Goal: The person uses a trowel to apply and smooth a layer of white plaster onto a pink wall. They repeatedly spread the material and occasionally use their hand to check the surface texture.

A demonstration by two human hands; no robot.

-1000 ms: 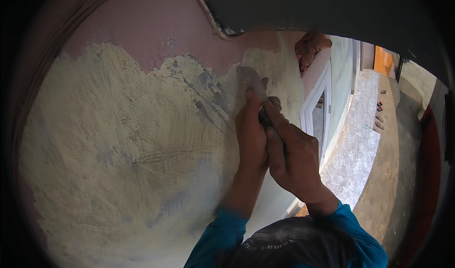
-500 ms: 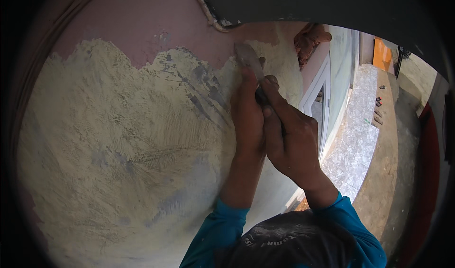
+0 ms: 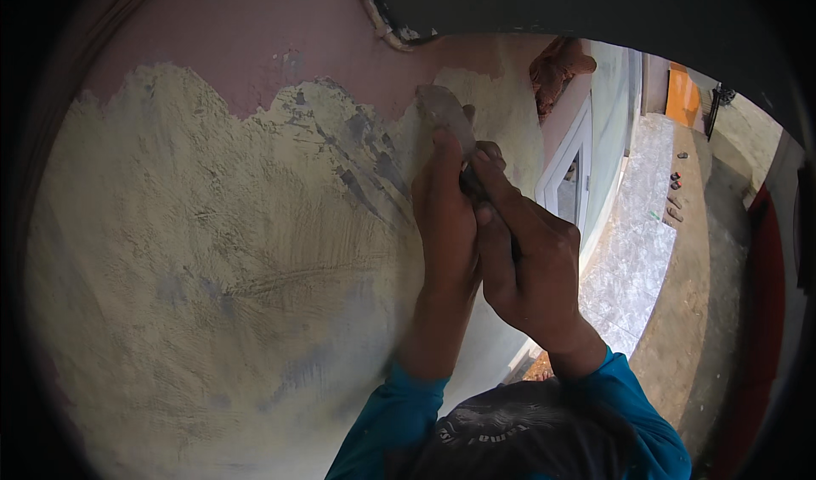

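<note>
A wall with pale, rough, patchy cream coating (image 3: 204, 259) and dull pink paint (image 3: 204, 38) above it fills the left and middle of the view. A flat scraper (image 3: 445, 110) lies against the border between the two colours. My left hand (image 3: 444, 225) is closed round it, its thumb along the blade's lower part. My right hand (image 3: 531, 272) overlaps it from the right and grips the handle, which is mostly hidden by my fingers.
A dark overhang (image 3: 595, 0) runs across the top, with a pipe (image 3: 370, 8) along its edge. To the right are a reddish rough object (image 3: 557, 76), a white-framed window (image 3: 552, 174), a tiled strip (image 3: 625, 276), footwear (image 3: 676, 212), an orange panel (image 3: 682, 98) and a red surface (image 3: 756, 310).
Compared with a second ago, both hands and the scraper sit higher in the view, as does the wall. The blade was highest half a second ago and is slightly lower now.
</note>
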